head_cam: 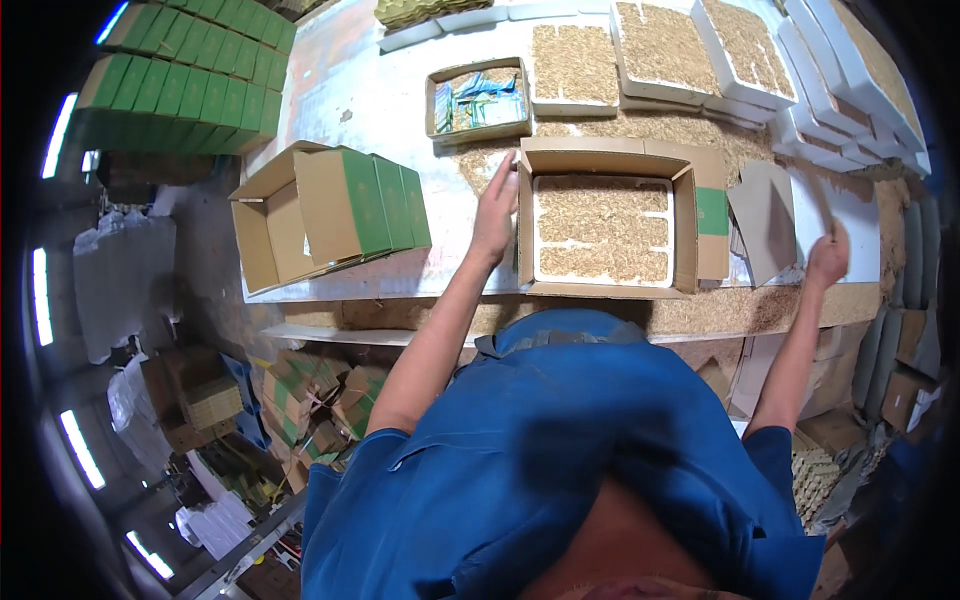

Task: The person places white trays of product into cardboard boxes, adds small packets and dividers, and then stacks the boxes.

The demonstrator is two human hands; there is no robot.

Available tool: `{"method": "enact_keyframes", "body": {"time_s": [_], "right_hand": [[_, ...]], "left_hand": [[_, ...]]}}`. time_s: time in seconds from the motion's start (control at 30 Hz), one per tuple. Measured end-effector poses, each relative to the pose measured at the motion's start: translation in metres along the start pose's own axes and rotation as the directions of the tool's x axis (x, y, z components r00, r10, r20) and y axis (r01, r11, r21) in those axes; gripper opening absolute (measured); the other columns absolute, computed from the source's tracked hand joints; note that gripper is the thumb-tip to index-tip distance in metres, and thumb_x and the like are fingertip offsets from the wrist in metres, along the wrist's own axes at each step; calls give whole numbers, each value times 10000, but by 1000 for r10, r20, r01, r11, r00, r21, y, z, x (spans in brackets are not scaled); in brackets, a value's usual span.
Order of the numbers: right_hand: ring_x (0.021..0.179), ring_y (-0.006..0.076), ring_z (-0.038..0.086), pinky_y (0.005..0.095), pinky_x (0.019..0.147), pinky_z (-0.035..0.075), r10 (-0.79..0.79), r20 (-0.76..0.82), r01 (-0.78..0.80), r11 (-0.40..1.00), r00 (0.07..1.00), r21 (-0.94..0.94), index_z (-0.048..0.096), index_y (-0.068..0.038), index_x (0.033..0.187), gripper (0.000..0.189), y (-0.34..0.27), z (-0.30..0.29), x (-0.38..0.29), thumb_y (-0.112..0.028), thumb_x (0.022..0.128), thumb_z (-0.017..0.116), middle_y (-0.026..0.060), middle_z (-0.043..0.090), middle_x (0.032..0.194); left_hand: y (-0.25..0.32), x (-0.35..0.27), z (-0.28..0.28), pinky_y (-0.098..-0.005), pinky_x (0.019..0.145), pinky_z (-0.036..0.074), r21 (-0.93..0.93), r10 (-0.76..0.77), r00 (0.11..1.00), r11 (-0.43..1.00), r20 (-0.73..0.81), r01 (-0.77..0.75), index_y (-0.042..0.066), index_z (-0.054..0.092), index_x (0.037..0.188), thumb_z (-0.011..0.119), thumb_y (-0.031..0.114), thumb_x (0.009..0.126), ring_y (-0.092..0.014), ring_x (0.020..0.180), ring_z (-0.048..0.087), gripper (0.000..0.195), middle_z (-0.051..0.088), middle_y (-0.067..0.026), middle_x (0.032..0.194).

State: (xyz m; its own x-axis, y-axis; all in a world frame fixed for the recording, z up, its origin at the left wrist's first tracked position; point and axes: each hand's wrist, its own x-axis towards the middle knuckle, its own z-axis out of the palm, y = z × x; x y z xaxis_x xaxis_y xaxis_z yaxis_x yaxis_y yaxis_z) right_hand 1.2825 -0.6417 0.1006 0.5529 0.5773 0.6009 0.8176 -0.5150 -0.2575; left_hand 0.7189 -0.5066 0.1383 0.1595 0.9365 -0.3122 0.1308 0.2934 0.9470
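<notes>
An open cardboard box (pixel 602 292) lies before me, holding a white tray (pixel 670 247) full of wood shavings (pixel 600 225). My left hand (pixel 496 217) is along the box's left wall, fingers extended and nothing visibly gripped. Off to the right, my right hand (pixel 829 257) is closed around a thin brown strip or sheet edge (pixel 819 196), too blurred to name surely. Between that hand and the box lie several flat cardboard sheets (pixel 765 221). The box's flap with a green band (pixel 711 212) extends rightward.
A shallow carton of blue-green packets (pixel 487 97) sits behind the box. Shavings-filled white trays (pixel 576 67) line the back and right. At left are an open empty carton (pixel 285 225) and stacked green-and-brown boxes (pixel 187 97). Shavings litter the table's front edge (pixel 720 315).
</notes>
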Motion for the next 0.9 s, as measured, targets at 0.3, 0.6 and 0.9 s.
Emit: {"method": "enact_keyframes", "body": {"time_s": [0.3,0.6,0.9], "right_hand": [[1015,150,645,258,905,497,-468,402,-43,608,787,793,663,29,1186,400,-213,-157,53,129,826,517,82,697,1108],[671,298,649,409,635,517,-742,536,413,669,401,618,715,-68,989,299,-361,-145,20,22,731,595,130,665,745],[785,371,648,462,747,521,-649,742,488,710,171,508,706,-49,959,202,-361,-38,-31,-63,765,651,171,668,816]], "left_hand": [[-34,146,-55,-385,988,472,755,526,847,528,69,-390,38,662,1186,644,137,876,-341,1122,610,325,636,-184,1216],[-50,233,-117,-447,866,521,933,408,906,357,-109,-48,30,670,1136,733,197,811,-382,992,625,370,618,-194,1118],[-54,262,-148,-410,845,546,798,285,906,596,-313,88,56,742,1006,733,177,784,-355,932,688,253,705,-214,969]]}}
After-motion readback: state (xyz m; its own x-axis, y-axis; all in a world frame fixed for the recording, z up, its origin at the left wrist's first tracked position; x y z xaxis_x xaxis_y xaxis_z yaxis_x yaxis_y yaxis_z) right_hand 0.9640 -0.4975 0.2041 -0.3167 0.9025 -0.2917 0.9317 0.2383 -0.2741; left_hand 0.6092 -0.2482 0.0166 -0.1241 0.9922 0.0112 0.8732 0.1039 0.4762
